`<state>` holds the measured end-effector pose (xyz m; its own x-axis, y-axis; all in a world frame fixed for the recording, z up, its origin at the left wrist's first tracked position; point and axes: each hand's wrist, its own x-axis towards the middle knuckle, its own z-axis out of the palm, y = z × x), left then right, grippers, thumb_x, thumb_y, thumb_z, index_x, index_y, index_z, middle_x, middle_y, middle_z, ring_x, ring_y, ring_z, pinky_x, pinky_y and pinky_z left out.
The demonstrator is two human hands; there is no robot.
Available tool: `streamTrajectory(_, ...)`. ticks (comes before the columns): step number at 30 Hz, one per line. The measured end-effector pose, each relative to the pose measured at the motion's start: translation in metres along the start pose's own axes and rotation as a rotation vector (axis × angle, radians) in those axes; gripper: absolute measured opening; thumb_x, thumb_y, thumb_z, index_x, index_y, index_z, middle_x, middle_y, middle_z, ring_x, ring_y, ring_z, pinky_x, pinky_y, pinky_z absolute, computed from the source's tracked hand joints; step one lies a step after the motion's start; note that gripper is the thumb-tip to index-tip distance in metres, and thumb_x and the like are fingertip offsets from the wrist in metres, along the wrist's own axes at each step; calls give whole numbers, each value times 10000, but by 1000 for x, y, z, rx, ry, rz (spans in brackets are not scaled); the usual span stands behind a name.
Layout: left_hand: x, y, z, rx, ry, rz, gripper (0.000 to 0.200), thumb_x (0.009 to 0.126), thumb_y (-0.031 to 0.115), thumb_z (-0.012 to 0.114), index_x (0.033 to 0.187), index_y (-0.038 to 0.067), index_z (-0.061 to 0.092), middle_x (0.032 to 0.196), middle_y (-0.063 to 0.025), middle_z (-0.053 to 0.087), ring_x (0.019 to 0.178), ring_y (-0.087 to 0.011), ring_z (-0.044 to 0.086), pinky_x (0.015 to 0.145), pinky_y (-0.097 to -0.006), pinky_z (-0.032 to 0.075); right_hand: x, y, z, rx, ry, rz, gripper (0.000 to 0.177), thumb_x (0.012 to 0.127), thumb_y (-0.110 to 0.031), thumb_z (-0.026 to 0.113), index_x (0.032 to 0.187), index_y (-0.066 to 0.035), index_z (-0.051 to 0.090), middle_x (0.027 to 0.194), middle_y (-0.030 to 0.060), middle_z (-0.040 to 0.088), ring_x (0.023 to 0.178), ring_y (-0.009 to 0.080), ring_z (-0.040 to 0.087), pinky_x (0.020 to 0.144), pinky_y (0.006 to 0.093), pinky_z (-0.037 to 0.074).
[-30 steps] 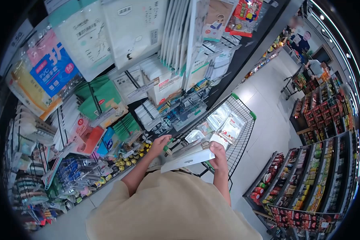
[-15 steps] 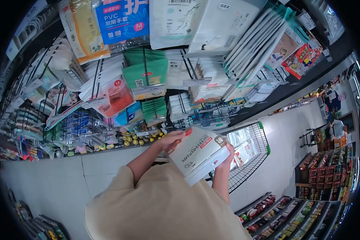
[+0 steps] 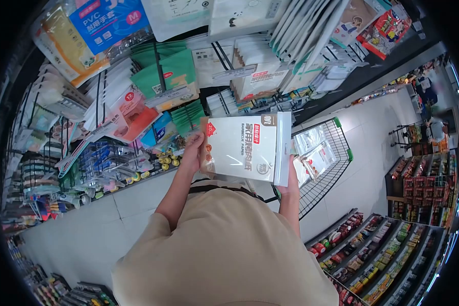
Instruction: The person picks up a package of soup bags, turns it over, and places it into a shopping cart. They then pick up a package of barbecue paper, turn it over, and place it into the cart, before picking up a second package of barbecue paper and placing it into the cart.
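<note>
A flat white pack of barbecue paper (image 3: 234, 148) with brown and red print is held up in front of my body. My left hand (image 3: 193, 148) grips its left edge, with the fingers partly behind it. On the opposite side, my right hand (image 3: 290, 178) holds the lower right edge, by the clear hanging strip; most of those fingers are hidden behind the pack. The printed front faces up toward me, its writing turned sideways. Just beyond my right hand stands a wire shopping cart (image 3: 336, 164) with several flat packs (image 3: 313, 148) inside.
Hooks ahead hold green packs (image 3: 166, 76), a blue PVC glove pack (image 3: 109, 23) and white packs (image 3: 260, 76). Snack shelves (image 3: 377, 250) run along the lower right. At the far right, a person (image 3: 436, 130) is near another cart (image 3: 405, 133). Pale floor tiles (image 3: 97, 224) lie behind me.
The pack has been raised and turned so its front faces me more squarely. Both hands keep hold and have moved up with it. The view has shifted, moving the racks leftward and up.
</note>
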<state>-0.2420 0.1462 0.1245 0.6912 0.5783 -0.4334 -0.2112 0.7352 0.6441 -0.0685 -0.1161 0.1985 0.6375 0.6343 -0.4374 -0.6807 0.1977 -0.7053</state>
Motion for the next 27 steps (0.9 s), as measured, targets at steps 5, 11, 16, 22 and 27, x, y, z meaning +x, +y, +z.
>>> streamTrajectory(5, 7, 1, 2, -26, 5, 58, 96, 984, 198, 565, 1005, 113, 604, 987, -3, 658, 899, -110, 627, 807, -288, 524, -4, 3, -11, 25, -102, -50, 619, 1004, -467, 445, 1421, -12, 397, 1313, 124, 564, 1158, 232, 585, 987, 399, 477)
streamTrajectory(11, 5, 0, 19, -102, 83, 90, 83, 995, 168, 529, 1016, 113, 588, 995, -26, 660, 920, -140, 635, 815, -312, 528, -23, -15, 0, 77, -367, -186, 615, 976, -321, 563, 1452, -11, 324, 1314, 148, 551, 1186, 279, 577, 944, 446, 526)
streamTrajectory(16, 15, -13, -1, -109, -47, 68, 136, 1001, 187, 514, 1072, 86, 569, 1074, -58, 651, 982, -169, 627, 886, -331, 512, -20, -7, -1, 4, -61, -159, 445, 955, -140, 596, 1346, 18, 455, 1201, 149, 614, 1040, 245, 647, 846, 397, 570)
streamTrajectory(22, 8, -9, 0, -66, -45, -15, 128, 996, 188, 526, 1075, 109, 587, 1025, -20, 655, 927, -131, 637, 819, -314, 518, -22, -10, 9, 44, 2, -210, 241, 935, -93, 624, 1144, 27, 618, 1051, 116, 681, 923, 196, 676, 809, 341, 569)
streamTrajectory(27, 6, -9, -9, -32, 30, 8, 153, 990, 250, 552, 1074, 129, 592, 1009, -4, 660, 873, -117, 639, 752, -298, 507, -14, -7, 4, -64, -56, -198, 204, 917, -105, 658, 1072, 26, 654, 1017, 91, 687, 888, 147, 659, 770, 268, 535)
